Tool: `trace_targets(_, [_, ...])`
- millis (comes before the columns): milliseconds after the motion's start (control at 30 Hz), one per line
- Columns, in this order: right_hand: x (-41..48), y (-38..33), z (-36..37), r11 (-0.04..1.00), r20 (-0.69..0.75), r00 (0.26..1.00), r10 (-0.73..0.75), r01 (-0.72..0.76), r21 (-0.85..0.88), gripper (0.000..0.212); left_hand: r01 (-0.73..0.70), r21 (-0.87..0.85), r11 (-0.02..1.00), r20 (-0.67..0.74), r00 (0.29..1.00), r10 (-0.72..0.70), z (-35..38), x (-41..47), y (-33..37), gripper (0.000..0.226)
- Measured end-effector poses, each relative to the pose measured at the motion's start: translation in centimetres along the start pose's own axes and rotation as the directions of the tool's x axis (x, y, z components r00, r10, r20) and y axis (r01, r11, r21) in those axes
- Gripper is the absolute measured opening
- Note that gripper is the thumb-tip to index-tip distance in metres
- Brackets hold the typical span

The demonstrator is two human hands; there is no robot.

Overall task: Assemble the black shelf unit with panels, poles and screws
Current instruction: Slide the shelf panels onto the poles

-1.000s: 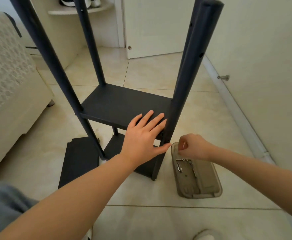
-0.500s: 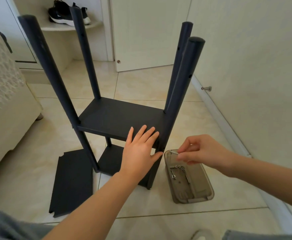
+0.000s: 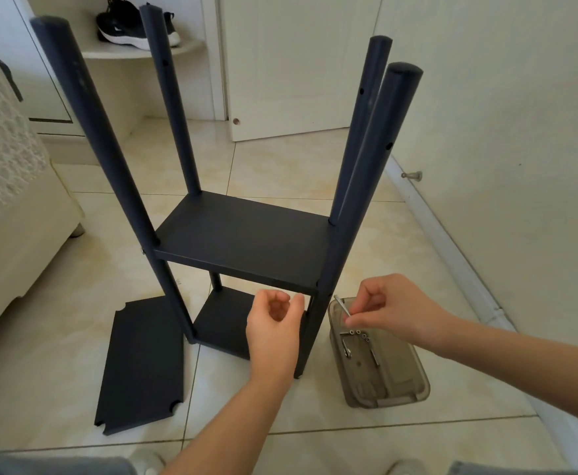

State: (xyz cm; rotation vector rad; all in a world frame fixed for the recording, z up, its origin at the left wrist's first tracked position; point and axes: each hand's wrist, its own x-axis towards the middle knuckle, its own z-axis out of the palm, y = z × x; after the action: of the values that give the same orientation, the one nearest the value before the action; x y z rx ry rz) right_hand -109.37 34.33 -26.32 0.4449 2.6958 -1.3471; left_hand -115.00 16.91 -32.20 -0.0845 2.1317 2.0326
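Observation:
The black shelf unit (image 3: 243, 245) stands on the tiled floor with its poles upright and two panels fitted, one low and one at mid height. My left hand (image 3: 275, 323) hovers just in front of the mid panel's near edge, fingers loosely curled and holding nothing. My right hand (image 3: 386, 311) pinches a long silver screw (image 3: 342, 306) above the grey plastic tray (image 3: 414, 389), close to the near right pole (image 3: 366, 186). More screws (image 3: 357, 337) lie in the tray. A loose black panel (image 3: 142, 363) lies flat on the floor at the left.
A cream sofa (image 3: 10, 207) stands at the left. A white wall with a doorstop (image 3: 412, 175) runs along the right, and a white door (image 3: 297, 63) is behind. Black shoes (image 3: 130, 24) sit on a corner shelf at the back.
My left hand has lifted off the mid panel and curled loosely in front of its edge. My right hand has risen from the tray with a screw. The view has pulled back.

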Motion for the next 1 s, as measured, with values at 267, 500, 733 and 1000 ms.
trace_targets(267, [0.2,-0.3,0.2,0.999,0.017,1.0,0.004,-0.004,0.037,0.016,0.369,-0.287,0.884,0.339,0.902,-0.267,1.0,1.4,0.7,0.029])
trace_targets(500, [0.3,-0.2,0.4,0.997,-0.002,1.0,0.013,-0.013,0.08,0.015,0.442,-0.315,0.84,0.422,0.858,-0.293,1.4,1.9,0.5,0.024])
trace_targets(733, [0.4,-0.3,0.7,0.993,-0.043,0.998,0.035,-0.03,0.116,0.014,0.466,-0.303,0.831,0.454,0.837,-0.304,1.4,2.3,0.4,0.02])
trace_targets(1000, [0.6,-0.4,1.6,0.994,-0.116,0.993,0.021,-0.009,0.108,0.011,0.463,-0.293,0.837,0.466,0.833,-0.298,1.5,2.7,0.0,0.015])
